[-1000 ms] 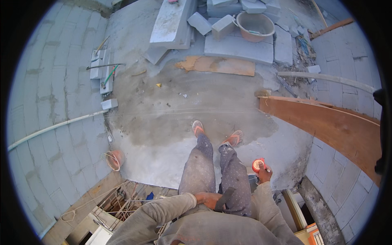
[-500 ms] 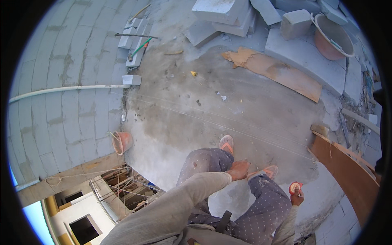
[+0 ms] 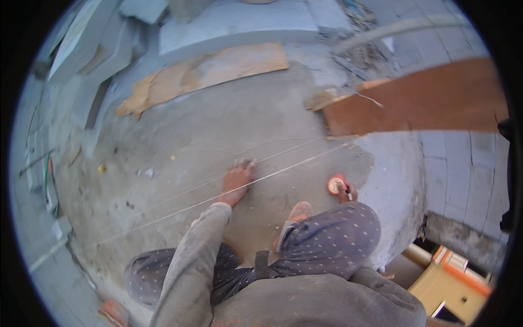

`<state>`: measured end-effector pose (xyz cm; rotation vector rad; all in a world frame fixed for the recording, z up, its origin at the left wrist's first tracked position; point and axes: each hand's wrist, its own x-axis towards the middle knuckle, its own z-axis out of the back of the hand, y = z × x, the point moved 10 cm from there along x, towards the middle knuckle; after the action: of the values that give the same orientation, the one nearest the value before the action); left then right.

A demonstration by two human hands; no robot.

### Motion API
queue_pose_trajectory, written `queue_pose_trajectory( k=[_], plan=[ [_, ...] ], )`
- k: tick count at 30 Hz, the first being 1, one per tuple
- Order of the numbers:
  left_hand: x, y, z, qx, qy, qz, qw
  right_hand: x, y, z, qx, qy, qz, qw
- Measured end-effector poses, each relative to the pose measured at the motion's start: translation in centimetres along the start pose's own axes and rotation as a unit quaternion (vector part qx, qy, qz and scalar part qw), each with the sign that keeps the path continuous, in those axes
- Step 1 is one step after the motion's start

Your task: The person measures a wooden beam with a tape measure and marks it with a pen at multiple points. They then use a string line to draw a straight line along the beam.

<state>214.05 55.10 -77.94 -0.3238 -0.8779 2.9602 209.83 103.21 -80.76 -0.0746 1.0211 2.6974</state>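
My left hand [image 3: 238,180] reaches forward, low over the grey cement floor [image 3: 185,136], with its fingers apart and seemingly empty. A taut white string [image 3: 283,173] passes at the hand's wrist side; whether they touch, I cannot tell. In front of my right knee, my right hand [image 3: 348,194] is closed on a small round red case with a cream face [image 3: 335,185], whose exact kind is unclear. My sandalled foot [image 3: 300,210] is between the two hands.
A brown board [image 3: 414,101] extends to the right, its near end by the string. Farther off are a torn plywood sheet [image 3: 218,71] and pale blocks [image 3: 234,27]. The floor's edge drops away at lower right. A reddish bucket [image 3: 113,313] sits at lower left.
My view has swung to the right. The left hand has moved from beside my legs to out over the floor by the string, its fingers now spread. The right hand still holds the red case.
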Motion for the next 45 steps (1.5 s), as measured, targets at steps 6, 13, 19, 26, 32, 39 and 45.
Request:
queue_pose_trajectory(
  k=[6,13,19,26,32,39,45],
  plan=[
    [1.6,-2.0,-0.3,0.088,0.053,0.0,0.995,0.0,2.2,2.0,-0.171,0.003,-0.034,0.985],
    [1.1,-2.5,-1.8,0.071,0.069,0.026,0.995,1.4,11.0,3.5,-0.221,-0.157,0.132,0.953],
    [4.0,-7.7,2.4,-0.179,0.007,0.032,0.983,4.0,18.5,4.9,0.221,-0.099,0.057,0.969],
    [6.1,-20.7,9.7,-0.331,-0.035,-0.089,0.939,2.9,29.1,10.4,0.237,-0.168,0.168,0.942],
    [6.4,-27.3,17.6,-0.254,-0.155,-0.184,0.937,2.6,31.2,11.7,0.222,-0.163,0.159,0.948],
    [9.8,-26.8,18.1,-0.147,-0.259,-0.148,0.943,2.6,29.4,8.9,0.166,-0.195,0.246,0.935],
    [15.1,-30.4,14.1,-0.162,-0.203,-0.078,0.962,6.7,25.6,9.1,0.275,-0.104,0.15,0.944]
  ],
)
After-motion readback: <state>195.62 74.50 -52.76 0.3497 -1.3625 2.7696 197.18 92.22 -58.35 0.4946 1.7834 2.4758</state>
